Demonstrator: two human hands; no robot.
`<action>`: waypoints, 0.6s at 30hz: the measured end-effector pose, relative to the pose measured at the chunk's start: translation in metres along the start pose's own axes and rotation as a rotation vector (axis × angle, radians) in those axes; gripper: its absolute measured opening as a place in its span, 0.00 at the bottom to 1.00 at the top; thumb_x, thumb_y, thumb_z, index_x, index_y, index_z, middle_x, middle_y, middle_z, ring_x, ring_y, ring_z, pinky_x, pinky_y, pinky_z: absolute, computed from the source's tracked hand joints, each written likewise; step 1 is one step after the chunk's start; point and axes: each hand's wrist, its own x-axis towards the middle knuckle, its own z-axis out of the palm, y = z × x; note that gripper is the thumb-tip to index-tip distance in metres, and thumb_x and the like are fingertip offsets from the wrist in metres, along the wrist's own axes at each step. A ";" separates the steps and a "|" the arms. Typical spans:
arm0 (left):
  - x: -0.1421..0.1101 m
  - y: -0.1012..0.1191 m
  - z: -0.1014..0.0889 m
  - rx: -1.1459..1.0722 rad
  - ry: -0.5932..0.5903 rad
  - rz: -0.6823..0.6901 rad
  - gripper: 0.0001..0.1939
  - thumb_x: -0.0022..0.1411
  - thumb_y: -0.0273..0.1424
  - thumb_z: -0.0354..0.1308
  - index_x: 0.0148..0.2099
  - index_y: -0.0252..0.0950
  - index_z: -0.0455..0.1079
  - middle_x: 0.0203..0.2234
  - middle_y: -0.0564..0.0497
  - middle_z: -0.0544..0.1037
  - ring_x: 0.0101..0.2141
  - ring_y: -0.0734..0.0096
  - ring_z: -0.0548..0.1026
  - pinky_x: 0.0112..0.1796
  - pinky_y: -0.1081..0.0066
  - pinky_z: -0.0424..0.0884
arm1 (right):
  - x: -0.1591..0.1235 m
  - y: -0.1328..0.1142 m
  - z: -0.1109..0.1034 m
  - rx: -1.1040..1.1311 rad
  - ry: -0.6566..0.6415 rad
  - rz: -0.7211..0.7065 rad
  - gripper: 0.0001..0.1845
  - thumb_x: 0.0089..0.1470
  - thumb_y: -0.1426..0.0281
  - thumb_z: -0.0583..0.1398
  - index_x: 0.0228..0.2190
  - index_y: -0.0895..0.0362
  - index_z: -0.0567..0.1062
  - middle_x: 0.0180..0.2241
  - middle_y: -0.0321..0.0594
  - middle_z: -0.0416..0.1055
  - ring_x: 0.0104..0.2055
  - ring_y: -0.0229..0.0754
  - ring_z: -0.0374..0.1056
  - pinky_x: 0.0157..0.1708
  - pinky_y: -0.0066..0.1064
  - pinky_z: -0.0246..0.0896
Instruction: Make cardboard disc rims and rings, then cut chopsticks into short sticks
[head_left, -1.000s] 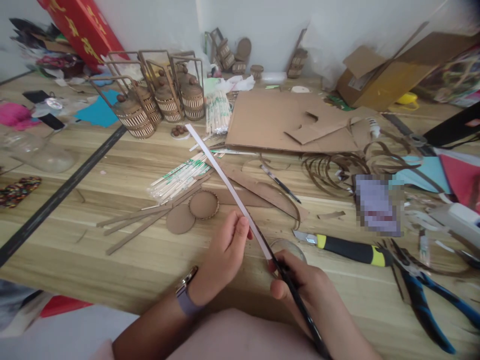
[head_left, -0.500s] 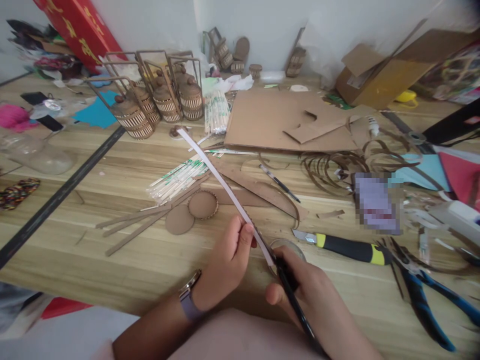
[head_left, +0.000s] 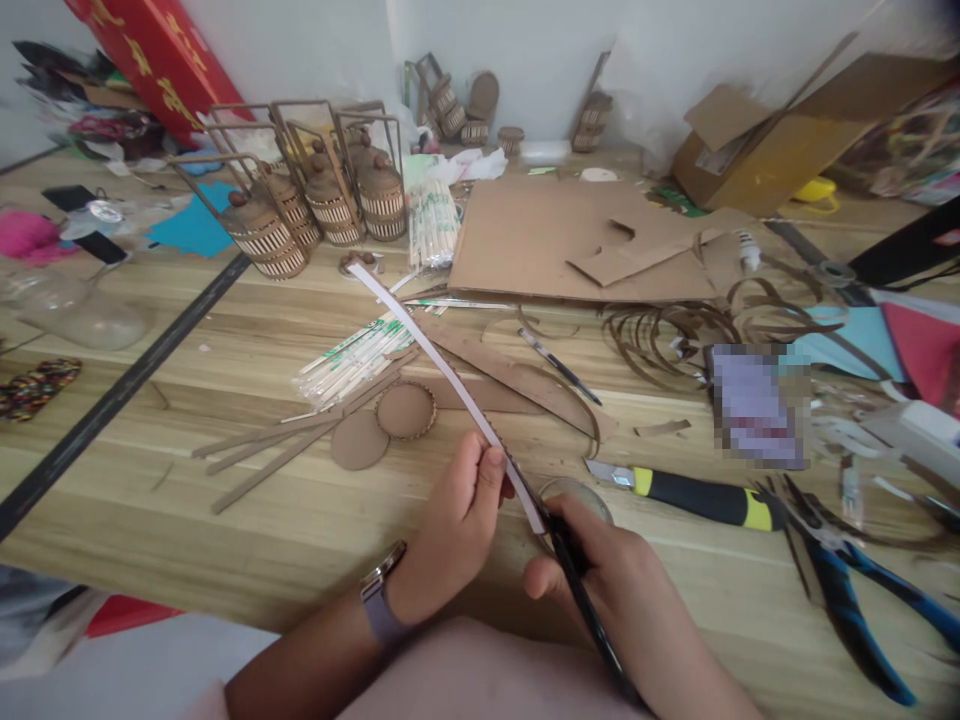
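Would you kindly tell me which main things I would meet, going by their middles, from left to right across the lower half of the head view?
Multicoloured item → fanned brown strips → plain cardboard disc → rimmed disc → left hand → right hand → utility knife → blue-handled pliers.

The right hand (head_left: pixel 622 565) covers part of the black tool (head_left: pixel 589 600); the tool type cannot be determined. Several fingers of the left hand (head_left: pixel 454 520) are concealed. The clear dish (head_left: pixel 579 487) is partly obscured by the right hand. Pixel blocks mask the purple item (head_left: pixel 754 400). The right edge cuts off one handle of the pliers (head_left: pixel 847 620). The top edge truncates the red box (head_left: pixel 146 65); the left edge, the multicoloured braid (head_left: pixel 37 388). Print on the stick packet (head_left: pixel 360 350) is illegible.
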 end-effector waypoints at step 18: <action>0.000 0.006 0.000 0.072 -0.001 -0.012 0.15 0.73 0.41 0.42 0.34 0.40 0.58 0.25 0.56 0.64 0.27 0.72 0.64 0.31 0.72 0.62 | 0.003 -0.003 0.002 -0.136 0.105 -0.195 0.23 0.59 0.47 0.55 0.29 0.54 0.68 0.15 0.30 0.68 0.13 0.36 0.62 0.13 0.25 0.56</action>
